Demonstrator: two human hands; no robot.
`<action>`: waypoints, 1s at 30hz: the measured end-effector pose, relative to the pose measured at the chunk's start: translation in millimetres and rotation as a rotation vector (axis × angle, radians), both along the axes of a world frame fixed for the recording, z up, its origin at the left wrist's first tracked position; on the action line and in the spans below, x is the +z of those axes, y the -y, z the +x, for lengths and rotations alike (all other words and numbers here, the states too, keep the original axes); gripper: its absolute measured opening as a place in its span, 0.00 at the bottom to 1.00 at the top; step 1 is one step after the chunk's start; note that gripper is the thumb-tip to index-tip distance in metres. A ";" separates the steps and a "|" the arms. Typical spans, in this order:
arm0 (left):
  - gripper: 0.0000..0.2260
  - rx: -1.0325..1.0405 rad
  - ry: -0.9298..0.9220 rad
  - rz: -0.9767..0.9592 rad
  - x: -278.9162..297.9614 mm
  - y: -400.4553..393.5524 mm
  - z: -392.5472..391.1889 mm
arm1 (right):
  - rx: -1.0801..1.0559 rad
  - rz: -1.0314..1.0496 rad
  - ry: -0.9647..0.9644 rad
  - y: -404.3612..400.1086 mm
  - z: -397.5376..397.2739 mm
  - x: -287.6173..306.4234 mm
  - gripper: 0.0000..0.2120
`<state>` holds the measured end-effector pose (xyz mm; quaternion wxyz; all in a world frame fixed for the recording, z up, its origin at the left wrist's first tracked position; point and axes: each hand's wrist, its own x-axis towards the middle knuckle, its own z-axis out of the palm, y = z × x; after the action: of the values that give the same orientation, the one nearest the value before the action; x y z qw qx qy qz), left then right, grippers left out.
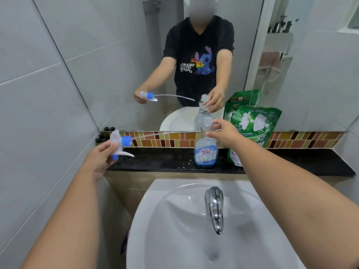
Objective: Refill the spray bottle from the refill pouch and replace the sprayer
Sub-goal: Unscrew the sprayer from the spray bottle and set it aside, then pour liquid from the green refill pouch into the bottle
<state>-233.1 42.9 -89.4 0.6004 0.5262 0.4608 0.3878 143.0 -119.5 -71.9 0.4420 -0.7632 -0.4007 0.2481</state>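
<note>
Left hand (101, 158) grips the detached sprayer (120, 141), dip tube pointing right. Right hand (225, 133) grasps the neck of the uncapped spray bottle (206, 148), upright on the black ledge (159, 162); it appears nearly empty. Green refill pouch (252, 125) stands just behind

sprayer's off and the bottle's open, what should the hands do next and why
Probably set the sprayer down on the black ledge. The left hand grips it, dip tube out, while the right hand steadies the open bottle. The green refill pouch stands untouched beside it, so a hand must be free to lift it.
</note>
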 end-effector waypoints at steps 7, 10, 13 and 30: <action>0.12 -0.135 -0.226 -0.236 -93.1 37.7 14.1 | -0.021 -0.015 -0.054 1.2 -3.2 0.8 0.31; 0.14 -0.166 -0.225 -0.306 -127.8 57.9 41.5 | -0.023 -0.002 -0.041 5.1 -2.8 3.0 0.32; 0.15 -0.160 -0.257 -0.351 -156.2 73.6 69.6 | -0.022 0.005 -0.017 15.9 -2.2 3.9 0.31; 0.16 -0.194 -0.671 -0.091 -210.1 121.2 159.9 | -0.745 0.283 -0.443 141.9 35.0 -98.7 0.11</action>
<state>-73.2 -78.3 -299.5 0.4723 0.6384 0.5970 0.1138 178.0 -261.4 -170.6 0.6763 -0.7159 -0.0246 0.1721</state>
